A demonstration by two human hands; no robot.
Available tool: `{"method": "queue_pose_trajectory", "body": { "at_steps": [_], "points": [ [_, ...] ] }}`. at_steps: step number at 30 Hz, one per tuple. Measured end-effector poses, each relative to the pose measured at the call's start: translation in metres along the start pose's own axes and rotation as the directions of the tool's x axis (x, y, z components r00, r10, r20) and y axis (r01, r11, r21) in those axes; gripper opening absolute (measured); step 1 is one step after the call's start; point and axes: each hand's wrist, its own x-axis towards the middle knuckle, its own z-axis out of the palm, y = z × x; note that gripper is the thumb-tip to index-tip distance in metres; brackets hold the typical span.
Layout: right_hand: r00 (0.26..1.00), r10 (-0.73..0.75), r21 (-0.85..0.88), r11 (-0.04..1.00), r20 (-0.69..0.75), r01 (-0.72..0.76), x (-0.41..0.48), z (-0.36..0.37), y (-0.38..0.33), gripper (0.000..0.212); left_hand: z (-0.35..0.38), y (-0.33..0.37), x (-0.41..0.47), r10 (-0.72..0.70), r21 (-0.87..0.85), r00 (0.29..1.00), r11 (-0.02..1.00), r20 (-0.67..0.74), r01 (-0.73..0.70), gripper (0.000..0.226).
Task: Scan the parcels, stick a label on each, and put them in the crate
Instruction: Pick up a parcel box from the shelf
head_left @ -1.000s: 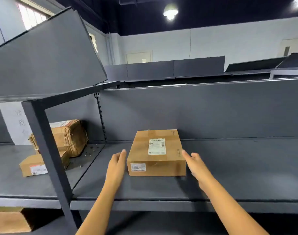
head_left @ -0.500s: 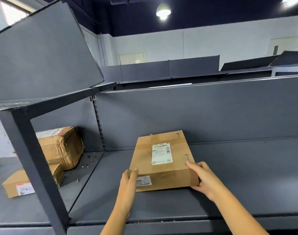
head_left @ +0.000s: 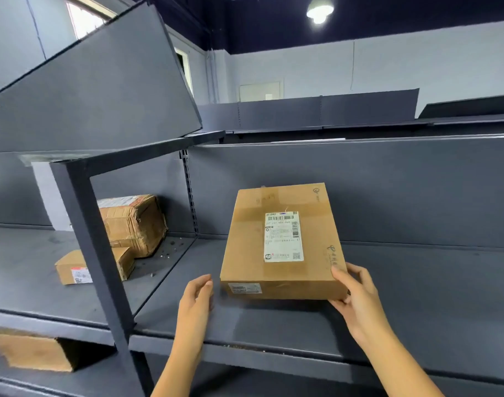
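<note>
A flat brown cardboard parcel with a white shipping label on top is tilted up above the grey shelf, its near edge lifted. My right hand grips the parcel's near right corner, thumb on top and fingers underneath. My left hand hovers just left of the parcel's near left corner, fingers relaxed, a small gap between them and the cardboard. No scanner, loose labels or crate are in view.
Two more parcels sit in the left shelf bay: a battered taped box and a small flat box in front of it. A grey upright post divides the bays. Another carton lies on the lower shelf.
The parcel came off the shelf and tipped up toward me. My right hand took hold of its near right corner; my left hand came off the front left corner.
</note>
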Motion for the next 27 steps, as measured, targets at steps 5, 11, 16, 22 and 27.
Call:
{"method": "queue_pose_trajectory", "body": {
  "at_steps": [5, 11, 16, 22, 27],
  "points": [
    [0.993, 0.026, 0.074, 0.997, 0.114, -0.035, -0.019, -0.01, -0.008, 0.017, -0.015, -0.002, -0.05, -0.009, -0.072, 0.989, 0.997, -0.145, -0.002, 0.018],
    [0.947, 0.127, 0.054, 0.987, 0.295, -0.15, -0.058, -0.012, 0.009, 0.011, -0.043, -0.016, -0.137, -0.107, -0.088, 0.934, 0.993, -0.342, 0.081, 0.02],
    [0.874, 0.23, -0.011, 0.968, 0.428, -0.249, -0.104, -0.002, 0.039, 0.012, -0.075, -0.025, -0.215, -0.158, -0.077, 0.839, 0.987, -0.52, 0.138, 0.019],
    [0.738, 0.344, -0.103, 0.93, 0.58, -0.353, -0.171, 0.024, 0.065, 0.015, -0.124, -0.027, -0.299, -0.189, -0.12, 0.682, 0.982, -0.707, 0.148, 0.019],
    [0.612, 0.423, -0.208, 0.896, 0.669, -0.391, -0.229, 0.05, 0.086, 0.016, -0.16, -0.033, -0.366, -0.228, -0.169, 0.555, 0.973, -0.8, 0.156, 0.019]
  ]
}}
